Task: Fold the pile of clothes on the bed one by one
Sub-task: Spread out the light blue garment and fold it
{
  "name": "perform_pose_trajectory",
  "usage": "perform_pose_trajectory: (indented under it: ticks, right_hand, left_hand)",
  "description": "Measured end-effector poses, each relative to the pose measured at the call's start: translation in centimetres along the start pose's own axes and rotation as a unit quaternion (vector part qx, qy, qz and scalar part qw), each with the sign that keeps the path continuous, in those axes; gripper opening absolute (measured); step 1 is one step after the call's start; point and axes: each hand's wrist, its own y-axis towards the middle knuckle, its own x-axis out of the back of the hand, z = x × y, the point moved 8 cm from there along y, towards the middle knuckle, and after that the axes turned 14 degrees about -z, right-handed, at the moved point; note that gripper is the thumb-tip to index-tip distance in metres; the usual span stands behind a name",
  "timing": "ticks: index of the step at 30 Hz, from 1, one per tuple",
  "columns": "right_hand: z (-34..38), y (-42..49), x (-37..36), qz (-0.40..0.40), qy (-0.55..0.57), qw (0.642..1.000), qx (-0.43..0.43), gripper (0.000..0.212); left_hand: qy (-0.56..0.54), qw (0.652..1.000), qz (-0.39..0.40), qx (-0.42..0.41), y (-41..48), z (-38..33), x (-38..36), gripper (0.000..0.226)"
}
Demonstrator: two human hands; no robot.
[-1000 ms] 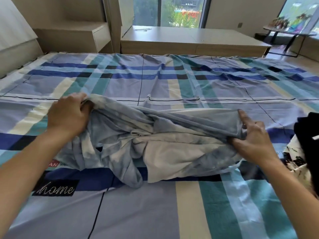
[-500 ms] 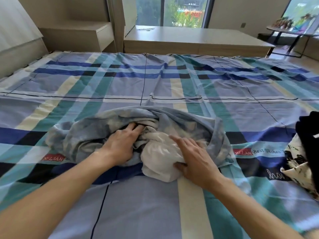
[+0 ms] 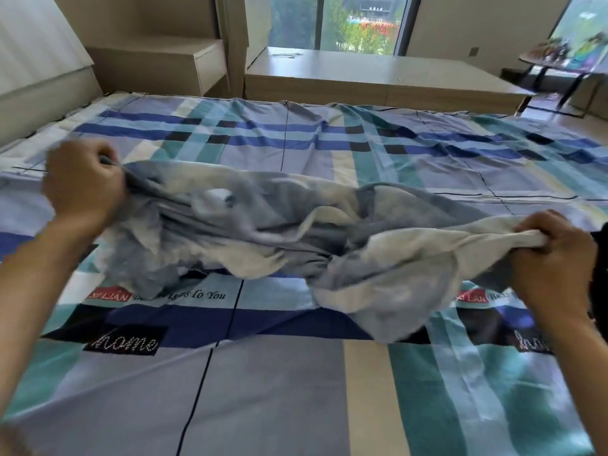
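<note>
A blue-and-white tie-dye garment (image 3: 263,232) is stretched wide between my hands, lifted a little above the plaid bedsheet (image 3: 296,373), its middle crumpled and sagging onto the bed. My left hand (image 3: 82,185) grips its left end in a fist at the left of the view. My right hand (image 3: 556,261) grips the whitish right end in a fist at the right. A dark sliver of the clothes pile (image 3: 602,284) shows at the right frame edge, mostly hidden behind my right hand.
The bed fills the view, with its headboard (image 3: 39,93) at the left. Beyond it stand a wooden nightstand (image 3: 184,64) and a low wooden platform (image 3: 378,77) under the window. A small dark table (image 3: 559,64) is at the far right.
Half a second ago both hands pressed into the bunched garment at the centre. Now they have pulled apart to left and right, each gripping an end, and the garment is stretched out and raised.
</note>
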Motion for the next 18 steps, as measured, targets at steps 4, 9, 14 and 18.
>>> perform_pose_trajectory:
  ticks: [4, 9, 14, 18]
  right_hand:
    - [-2.7, -0.9, -1.4, 0.095, -0.012, 0.994, -0.047, 0.011]
    - [-1.2, -4.1, -5.7, 0.299, -0.035, 0.953, -0.022, 0.02]
    - [-0.1, -8.4, -7.6, 0.467, -0.053, 0.882, 0.028, 0.04]
    - [0.8, -7.7, -6.7, 0.429, -0.022, 0.902, 0.036, 0.019]
  left_hand:
    - [0.113, 0.984, 0.114, 0.077, -1.0, 8.7, -3.6, 0.014]
    - [0.001, 0.975, 0.181, -0.128, -7.0, -6.3, -3.5, 0.046]
    - [-0.061, 0.832, 0.449, -0.321, -20.3, -15.2, -5.1, 0.105]
    - [0.053, 0.784, 0.512, -0.348, -24.4, -13.6, -7.7, 0.1]
